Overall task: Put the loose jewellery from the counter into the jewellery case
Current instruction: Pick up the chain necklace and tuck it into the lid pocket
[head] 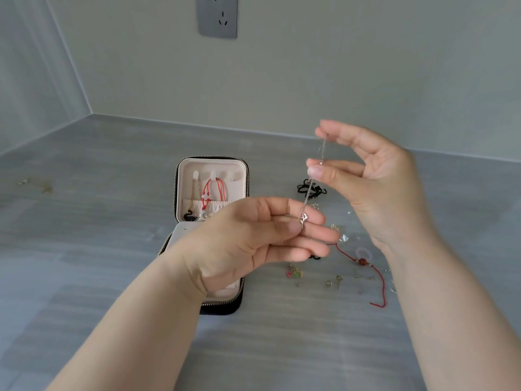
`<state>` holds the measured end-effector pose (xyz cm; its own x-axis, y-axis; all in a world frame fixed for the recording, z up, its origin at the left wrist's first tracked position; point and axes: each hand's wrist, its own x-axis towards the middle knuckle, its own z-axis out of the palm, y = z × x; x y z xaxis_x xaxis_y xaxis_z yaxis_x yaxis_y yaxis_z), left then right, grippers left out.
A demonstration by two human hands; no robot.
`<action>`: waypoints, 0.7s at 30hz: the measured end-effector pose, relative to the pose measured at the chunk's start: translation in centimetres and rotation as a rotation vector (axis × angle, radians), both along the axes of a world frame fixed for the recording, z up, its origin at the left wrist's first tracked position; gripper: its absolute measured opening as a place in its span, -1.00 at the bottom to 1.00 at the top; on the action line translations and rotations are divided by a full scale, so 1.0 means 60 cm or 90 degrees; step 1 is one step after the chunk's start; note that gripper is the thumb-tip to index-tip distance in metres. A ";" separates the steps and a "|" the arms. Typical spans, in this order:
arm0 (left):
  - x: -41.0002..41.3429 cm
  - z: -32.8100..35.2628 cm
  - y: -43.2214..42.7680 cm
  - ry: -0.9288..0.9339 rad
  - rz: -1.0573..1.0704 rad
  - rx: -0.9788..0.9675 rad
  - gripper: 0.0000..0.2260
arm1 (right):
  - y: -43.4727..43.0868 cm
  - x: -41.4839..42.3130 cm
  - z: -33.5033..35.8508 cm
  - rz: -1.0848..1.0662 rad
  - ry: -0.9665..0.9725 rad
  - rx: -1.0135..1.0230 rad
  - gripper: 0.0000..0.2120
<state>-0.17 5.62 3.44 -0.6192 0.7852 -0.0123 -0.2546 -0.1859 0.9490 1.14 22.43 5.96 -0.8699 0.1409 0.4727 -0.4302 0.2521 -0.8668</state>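
the right hand (375,187) pinches the top of a thin silver chain necklace (309,191); the left hand (253,238) pinches its pendant end, in the air just right of the open black, beige-lined zip jewellery case (239,167).

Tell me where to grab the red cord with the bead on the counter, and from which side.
Pinch the red cord at its round bead, coming straight down from above. The cord lies flat on the counter, giving fingertips little to catch; the bead stands proud. Left hand and right hand both pinch the silver chain; free one first.
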 end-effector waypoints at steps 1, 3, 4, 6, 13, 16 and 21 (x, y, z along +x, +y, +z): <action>0.000 0.001 0.000 0.009 -0.001 -0.006 -0.82 | 0.000 0.000 0.000 -0.013 0.013 0.006 -0.59; 0.001 0.002 -0.001 0.023 -0.013 -0.015 -0.81 | 0.001 -0.002 -0.003 -0.038 0.037 0.029 -0.64; 0.002 0.002 -0.001 0.027 -0.013 -0.016 -0.81 | 0.001 -0.003 -0.005 -0.048 0.043 0.041 -0.67; 0.002 0.000 0.001 0.027 0.013 -0.010 -0.81 | 0.002 -0.006 -0.009 -0.063 0.049 0.061 -0.74; -0.011 -0.012 0.008 0.093 0.228 -0.017 -0.89 | 0.011 -0.017 -0.021 -0.047 0.033 0.078 -0.82; -0.014 -0.012 0.008 0.109 0.276 -0.006 -0.87 | 0.007 -0.020 -0.030 0.030 -0.034 0.082 -0.86; -0.017 -0.014 0.005 0.126 0.288 0.017 -0.77 | -0.007 -0.016 -0.039 0.209 -0.128 0.141 -0.74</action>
<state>-1.21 5.94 2.62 -0.8863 0.4360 0.1561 0.0414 -0.2610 0.9644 0.20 22.04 3.62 -0.9295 -0.2436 0.2769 -0.3464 0.3192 -0.8821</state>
